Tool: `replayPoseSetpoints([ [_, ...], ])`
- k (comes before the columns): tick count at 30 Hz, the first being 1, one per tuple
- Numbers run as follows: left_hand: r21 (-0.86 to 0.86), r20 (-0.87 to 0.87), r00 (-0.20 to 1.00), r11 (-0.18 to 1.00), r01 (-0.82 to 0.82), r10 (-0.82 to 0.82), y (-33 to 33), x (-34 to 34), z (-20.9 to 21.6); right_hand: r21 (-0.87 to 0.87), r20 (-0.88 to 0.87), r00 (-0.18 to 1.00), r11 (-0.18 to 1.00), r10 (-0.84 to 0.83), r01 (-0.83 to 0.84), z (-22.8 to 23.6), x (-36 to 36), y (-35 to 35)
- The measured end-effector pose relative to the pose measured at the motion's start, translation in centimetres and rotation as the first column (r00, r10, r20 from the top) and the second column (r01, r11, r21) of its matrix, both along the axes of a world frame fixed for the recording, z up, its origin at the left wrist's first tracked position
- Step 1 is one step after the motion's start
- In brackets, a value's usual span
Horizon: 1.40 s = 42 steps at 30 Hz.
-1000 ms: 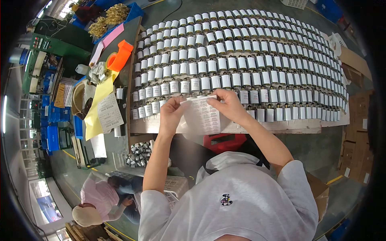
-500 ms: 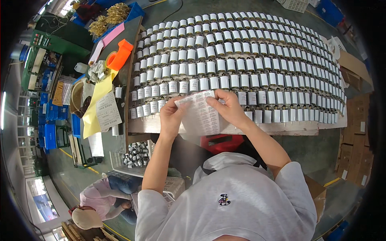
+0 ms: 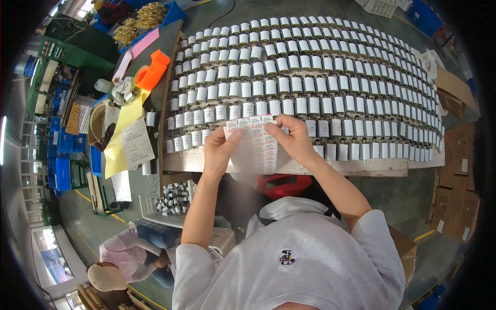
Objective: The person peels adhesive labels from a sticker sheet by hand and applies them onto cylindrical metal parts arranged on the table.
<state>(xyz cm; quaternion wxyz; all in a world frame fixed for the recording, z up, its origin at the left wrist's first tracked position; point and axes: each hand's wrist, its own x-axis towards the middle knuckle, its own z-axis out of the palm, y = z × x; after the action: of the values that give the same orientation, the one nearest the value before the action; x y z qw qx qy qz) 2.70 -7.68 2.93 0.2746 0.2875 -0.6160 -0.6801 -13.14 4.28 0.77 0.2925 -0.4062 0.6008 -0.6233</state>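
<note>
A white sheet of printed labels (image 3: 258,147) hangs between my two hands at the table's near edge. My left hand (image 3: 219,147) pinches its upper left side, the thumb lying over the front. At the upper right corner my right hand (image 3: 292,135) grips it between thumb and fingers. Beyond the sheet stand many rows of white cylindrical parts with metal ends (image 3: 287,85). Some in the nearest rows, such as the cylinder (image 3: 208,114) by my left hand, carry small printed labels; others look plain white. The sheet hides a few of the near cylinders.
A side bench at left holds an orange tape roll (image 3: 157,67), yellow paper (image 3: 120,150) and a printed form (image 3: 137,143). Below it, a white crate (image 3: 150,209) contains small metal parts. A person in a cap (image 3: 126,253) crouches at lower left. Cardboard boxes (image 3: 454,181) stand at right.
The sheet's top edge has turned from slanting to nearly level, and its labels face me more squarely. Both hands keep their hold. The crouching person has shifted slightly.
</note>
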Motion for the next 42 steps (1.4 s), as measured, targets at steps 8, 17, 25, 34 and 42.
replayPoseSetpoints([
  [8, 0.117, -0.013, 0.999, 0.992, 0.042, -0.04, -0.2, -0.5, 0.0, -0.04, 0.095, 0.995, 0.999, -0.018, 0.021, -0.3, -0.2, -0.7],
  [17, 0.025, 0.051, 0.999, 1.0, -0.007, 0.006, 0.5, -1.2, -0.4, -0.045, 0.208, 0.978, 0.998, -0.024, 0.034, 0.6, -0.7, -1.2],
  [25, 0.046, 0.208, 0.978, 0.999, -0.024, 0.014, 1.0, -1.9, -0.7, -0.156, -0.05, 0.969, 0.96, -0.243, 0.232, -0.1, 0.7, -2.0],
  [34, 0.137, 0.266, 0.957, 0.987, 0.086, -0.12, 0.6, -1.3, -2.9, -0.165, -0.226, 0.917, 0.94, -0.329, 0.297, -0.7, -0.3, -2.2],
  [42, -0.154, 0.594, 0.754, 0.88, 0.449, -0.28, -2.3, -1.6, -4.6, 0.466, 0.584, 0.8, 0.865, -0.142, -0.187, -3.2, -5.3, -5.5],
])
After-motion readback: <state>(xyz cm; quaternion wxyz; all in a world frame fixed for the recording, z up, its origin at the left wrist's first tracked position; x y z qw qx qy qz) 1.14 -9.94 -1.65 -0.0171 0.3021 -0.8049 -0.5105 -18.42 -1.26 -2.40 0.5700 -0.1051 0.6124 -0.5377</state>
